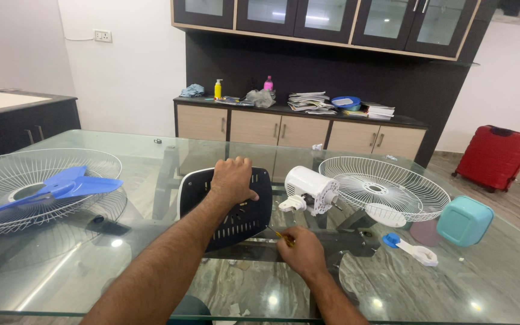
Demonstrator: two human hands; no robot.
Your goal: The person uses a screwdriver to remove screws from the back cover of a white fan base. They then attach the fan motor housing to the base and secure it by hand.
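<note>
- Gripping the top edge of the black vented cover (pixel 239 219), the left hand (pixel 231 179) has its fingers curled over the rim and its thumb on the front face.
- This cover stands almost upright on the glass table (pixel 61 265), near the middle, with its slotted face toward the camera; its long axis runs left to right.
- The right hand (pixel 301 253) is closed around a small screwdriver (pixel 284 236) with a yellow handle. The tool points up and to the left, toward the lower right corner of the cover; its tip is thin and hard to make out.
- The lower part of the cover is partly hidden by the left forearm.
- Just to the right of the cover lies one white motor housing (pixel 308 188), its shaft end facing right.
- I count two wire guards: one white guard (pixel 386 188) beside the motor, and one larger guard (pixel 7 180) at the left, cut off by the frame edge.
- One blue fan blade (pixel 61 188) rests on the left guard.
- Further right there is one teal box (pixel 464 220) and one small white-and-blue part (pixel 413 248).
- One red suitcase (pixel 495 156) stands on the floor, well apart from the table.
</note>
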